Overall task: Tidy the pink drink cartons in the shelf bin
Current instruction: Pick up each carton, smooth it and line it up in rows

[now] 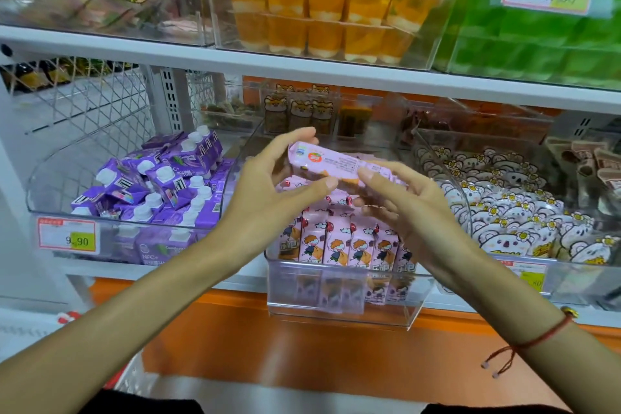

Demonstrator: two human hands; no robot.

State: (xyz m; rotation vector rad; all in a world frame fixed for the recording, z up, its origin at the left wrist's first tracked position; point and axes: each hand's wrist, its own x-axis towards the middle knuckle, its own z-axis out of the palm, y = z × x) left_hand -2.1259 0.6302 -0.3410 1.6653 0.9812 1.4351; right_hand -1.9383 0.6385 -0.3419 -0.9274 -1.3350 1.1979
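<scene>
A clear plastic shelf bin (339,299) in the middle of the lower shelf holds several pink drink cartons (339,242) printed with a cartoon child, standing upright in a row at its front. Above the bin, one pink carton (336,163) lies sideways in the air. My left hand (275,185) grips its left end between thumb and fingers. My right hand (400,198) pinches its right end. More pink cartons behind are partly hidden by my hands.
A clear bin of purple cartons with white caps (161,185) stands to the left, a bin of white bear-printed packets (517,212) to the right. Orange jelly cups (322,10) and green packs (537,44) fill the shelf above. An orange ledge (302,346) runs below.
</scene>
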